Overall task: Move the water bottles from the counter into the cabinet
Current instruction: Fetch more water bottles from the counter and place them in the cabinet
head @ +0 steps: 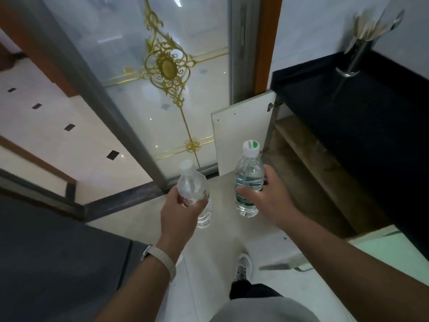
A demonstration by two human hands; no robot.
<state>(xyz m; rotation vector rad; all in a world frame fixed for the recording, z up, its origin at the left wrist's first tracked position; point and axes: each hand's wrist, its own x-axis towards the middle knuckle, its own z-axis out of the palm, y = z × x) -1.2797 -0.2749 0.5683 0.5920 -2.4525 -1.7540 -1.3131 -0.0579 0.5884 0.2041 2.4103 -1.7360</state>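
My left hand [183, 206] grips a clear water bottle with a red label [192, 185], tilted with its white cap pointing away from me. A second water bottle with a green label and white-green cap [248, 180] stands upright in my right hand [269, 194]. Both bottles hang in the air above the floor, just left of the open lower cabinet [308, 173]. The cabinet's white door [241, 133] swings outward behind the green-label bottle. Inside it, wooden shelves show under the black counter [362, 112].
A metal utensil holder [359, 54] with cutlery stands on the counter at the back right. A glass sliding door with gold ornament [167, 66] fills the wall ahead. A second white door edge [301, 254] juts out near my right forearm. A dark surface lies at the lower left.
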